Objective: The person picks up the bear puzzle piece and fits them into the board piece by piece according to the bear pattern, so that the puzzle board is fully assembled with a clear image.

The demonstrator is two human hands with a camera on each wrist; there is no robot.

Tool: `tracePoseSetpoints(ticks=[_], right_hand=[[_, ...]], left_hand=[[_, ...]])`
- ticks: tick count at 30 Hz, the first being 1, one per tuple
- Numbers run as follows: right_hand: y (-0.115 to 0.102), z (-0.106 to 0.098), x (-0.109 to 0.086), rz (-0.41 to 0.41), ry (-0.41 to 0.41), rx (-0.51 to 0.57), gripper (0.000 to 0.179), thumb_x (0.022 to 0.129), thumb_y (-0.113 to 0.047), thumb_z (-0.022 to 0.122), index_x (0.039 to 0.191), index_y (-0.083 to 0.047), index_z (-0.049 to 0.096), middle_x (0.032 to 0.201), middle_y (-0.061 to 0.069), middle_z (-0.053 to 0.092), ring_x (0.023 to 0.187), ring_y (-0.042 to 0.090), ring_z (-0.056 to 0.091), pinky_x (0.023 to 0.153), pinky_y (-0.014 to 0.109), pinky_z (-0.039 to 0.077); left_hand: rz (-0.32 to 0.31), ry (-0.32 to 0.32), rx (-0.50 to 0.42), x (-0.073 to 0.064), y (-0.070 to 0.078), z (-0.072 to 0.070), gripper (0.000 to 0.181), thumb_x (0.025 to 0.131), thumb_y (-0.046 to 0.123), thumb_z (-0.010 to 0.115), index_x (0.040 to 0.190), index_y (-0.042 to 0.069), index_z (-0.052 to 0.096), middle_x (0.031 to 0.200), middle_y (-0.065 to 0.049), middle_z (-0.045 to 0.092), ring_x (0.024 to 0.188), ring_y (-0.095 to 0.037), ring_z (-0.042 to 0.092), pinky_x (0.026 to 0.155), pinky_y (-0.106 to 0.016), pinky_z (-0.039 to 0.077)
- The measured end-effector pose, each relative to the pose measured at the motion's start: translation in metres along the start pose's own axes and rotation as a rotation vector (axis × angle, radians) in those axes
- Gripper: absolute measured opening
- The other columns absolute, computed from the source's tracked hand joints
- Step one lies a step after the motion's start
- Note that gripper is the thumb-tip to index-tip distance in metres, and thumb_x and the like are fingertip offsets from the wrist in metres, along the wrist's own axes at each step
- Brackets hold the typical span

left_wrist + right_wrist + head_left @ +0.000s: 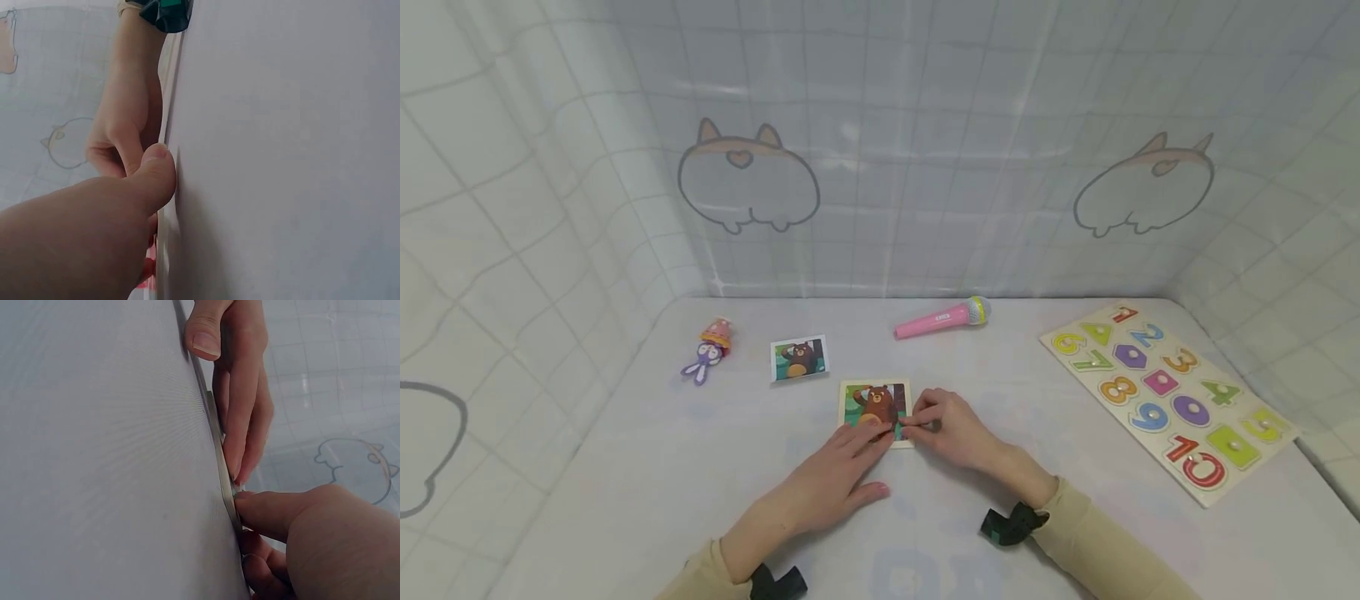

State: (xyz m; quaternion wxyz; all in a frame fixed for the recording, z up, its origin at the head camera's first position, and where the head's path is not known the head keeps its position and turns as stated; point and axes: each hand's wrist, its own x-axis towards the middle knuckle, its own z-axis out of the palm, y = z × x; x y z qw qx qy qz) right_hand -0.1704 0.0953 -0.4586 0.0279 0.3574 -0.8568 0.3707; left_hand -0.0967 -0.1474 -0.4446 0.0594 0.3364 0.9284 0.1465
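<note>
A small square bear puzzle point(852, 398) with a pale wooden border lies flat on the table in front of the person. The left hand point(831, 475) rests over its lower part, with fairly straight fingers touching the picture and the thumb out to the side. At the puzzle's right edge the right hand point(951, 429) has its fingers curled and pinches a small puzzle piece, mostly hidden by the fingertips. In the right wrist view the thumb point(269, 509) bears on the puzzle's edge point(220, 450), close to the left fingertips.
Behind the puzzle lies a matching bear picture card point(799, 358). A purple rabbit toy with an orange-pink hat point(709, 350) is at the left. Toward the back lies a pink toy microphone point(940, 319). A number-and-shape board point(1165, 392) occupies the right side. Patterned curtains point(910, 167) enclose the table.
</note>
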Motion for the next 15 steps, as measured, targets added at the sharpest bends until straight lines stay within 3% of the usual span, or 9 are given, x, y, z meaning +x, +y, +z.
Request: tracePoseSetpoints(ticks=[7, 12, 15], right_hand=[[0.005, -0.008, -0.005, -0.028, 0.028, 0.000, 0.015, 0.090, -0.018, 0.076, 0.103, -0.013, 0.081, 0.086, -0.010, 0.064, 0.074, 0.004, 0.055, 0.066, 0.021, 0.047], [0.005, -0.021, -0.015, -0.024, 0.115, -0.040, 0.019, 0.090, -0.017, 0.075, 0.109, -0.011, 0.079, 0.091, -0.009, 0.068, 0.081, 0.003, 0.061, 0.074, 0.027, 0.051], [0.006, -0.034, -0.023, -0.013, 0.187, -0.092, 0.024, 0.088, -0.016, 0.077, 0.111, -0.009, 0.077, 0.096, -0.004, 0.070, 0.089, 0.009, 0.064, 0.083, 0.037, 0.049]], left_hand=[[-0.021, 0.019, -0.023, 0.004, 0.003, 0.002, 0.065, 0.103, 0.054, 0.044, 0.155, 0.016, 0.038, 0.158, 0.000, 0.031, 0.146, -0.020, 0.031, 0.123, -0.047, 0.027], [-0.075, 0.141, -0.084, 0.002, 0.002, -0.001, 0.055, 0.103, 0.050, 0.047, 0.148, 0.018, 0.049, 0.152, 0.002, 0.044, 0.140, -0.018, 0.042, 0.113, -0.042, 0.043], [-0.109, 0.219, -0.058, 0.001, -0.003, -0.005, 0.052, 0.104, 0.045, 0.050, 0.145, 0.015, 0.052, 0.152, 0.000, 0.046, 0.142, -0.023, 0.042, 0.115, -0.044, 0.040]])
